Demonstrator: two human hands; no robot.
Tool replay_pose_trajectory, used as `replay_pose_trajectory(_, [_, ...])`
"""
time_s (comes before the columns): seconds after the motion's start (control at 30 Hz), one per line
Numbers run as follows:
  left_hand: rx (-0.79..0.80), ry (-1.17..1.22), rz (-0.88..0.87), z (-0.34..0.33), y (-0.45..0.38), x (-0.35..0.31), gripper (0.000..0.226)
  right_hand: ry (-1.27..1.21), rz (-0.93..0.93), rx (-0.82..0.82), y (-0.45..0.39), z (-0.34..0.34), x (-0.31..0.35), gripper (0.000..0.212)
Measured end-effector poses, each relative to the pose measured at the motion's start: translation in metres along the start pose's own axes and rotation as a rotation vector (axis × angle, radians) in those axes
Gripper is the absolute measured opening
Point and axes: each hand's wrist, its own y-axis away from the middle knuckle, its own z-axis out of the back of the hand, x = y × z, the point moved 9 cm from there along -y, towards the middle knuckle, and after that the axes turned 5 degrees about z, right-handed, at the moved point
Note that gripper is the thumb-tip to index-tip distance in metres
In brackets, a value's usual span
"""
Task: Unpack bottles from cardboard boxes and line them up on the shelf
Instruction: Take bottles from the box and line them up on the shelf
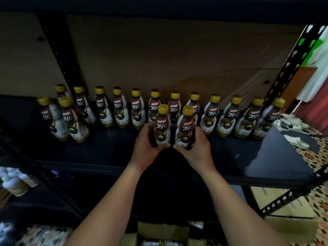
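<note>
At six o'clock, nearest the camera, an open brown cardboard box [163, 235] sits on the floor below the shelving, with pale bottle tops dimly visible inside. Two bare forearms rise from there toward the centre. The left hand [144, 148] curls its fingers and thumb around the lower body of a brown-and-white Kopiko 78°C bottle with a yellow cap [161, 127], held upright. Just to the three o'clock side of it, the right hand [196, 148] wraps the base of a second matching yellow-capped bottle [185, 129], tilted slightly; the two bottles stand side by side, nearly touching. Whether their bases rest on the dark blue-black shelf board [248, 157] or hang just above it cannot be told.

Beyond, toward twelve o'clock, a long row of the same yellow-capped bottles [229, 116] runs along the back of the shelf, with two extra bottles [62, 119] standing in front at ten o'clock. Behind them is a brown plywood back panel [159, 55]. At two o'clock a black perforated steel upright [291, 64] frames the shelf
</note>
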Motion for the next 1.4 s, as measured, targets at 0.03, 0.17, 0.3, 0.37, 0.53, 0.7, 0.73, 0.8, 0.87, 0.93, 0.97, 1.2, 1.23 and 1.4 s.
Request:
replay_pose_trajectory(0.03, [-0.002,-0.003,-0.003,0.0,0.0,0.0,0.08,0.003,0.002,-0.005,0.0,0.0,0.001,0.077])
replay_pose_trajectory(0.17, [-0.001,-0.006,-0.012,0.0,0.001,-0.002,0.08,-0.005,0.006,-0.001,0.0,-0.001,0.001,0.08])
replay_pose_trajectory(0.3, [-0.009,0.014,-0.029,0.0,0.002,-0.008,0.079,-0.004,0.016,0.024,0.001,-0.002,0.004,0.072])
replay_pose_trajectory(0.37, [-0.007,0.007,-0.029,0.001,0.003,-0.009,0.078,0.011,0.033,0.041,0.001,-0.003,0.005,0.069])
replay_pose_trajectory(0.53, [-0.003,-0.03,-0.017,0.0,0.002,-0.004,0.075,0.016,0.047,0.045,0.001,-0.002,0.009,0.069])
replay_pose_trajectory(0.7, [-0.034,-0.061,-0.026,0.002,0.004,-0.005,0.076,0.016,0.044,0.046,0.002,-0.001,0.012,0.069])
replay_pose_trajectory(0.73, [-0.04,-0.07,-0.033,0.002,0.004,-0.005,0.076,0.02,0.043,0.045,0.002,-0.001,0.011,0.069])
replay_pose_trajectory(0.8, [-0.052,-0.087,-0.037,0.003,0.005,-0.005,0.075,0.028,0.045,0.049,0.002,-0.001,0.011,0.067])
replay_pose_trajectory(0.87, [-0.064,-0.109,-0.042,0.004,0.006,-0.006,0.072,0.045,0.051,0.065,0.002,-0.004,0.011,0.069])
replay_pose_trajectory(0.93, [-0.084,-0.135,-0.056,0.007,0.009,-0.007,0.07,0.071,0.06,0.083,0.002,-0.008,0.012,0.07])
replay_pose_trajectory(0.97, [-0.102,-0.155,-0.06,0.011,0.01,-0.008,0.07,0.087,0.064,0.088,0.002,-0.011,0.014,0.07])
replay_pose_trajectory(1.2, [-0.189,-0.293,-0.027,0.066,0.017,0.006,0.072,0.109,0.073,0.138,0.002,-0.054,0.031,0.063])
replay_pose_trajectory(1.23, [-0.203,-0.301,-0.024,0.079,0.017,0.008,0.071,0.101,0.072,0.15,0.002,-0.065,0.035,0.062])
replay_pose_trajectory(1.4, [-0.276,-0.351,0.016,0.143,0.014,0.02,0.066,0.078,0.094,0.194,0.0,-0.123,0.062,0.067])
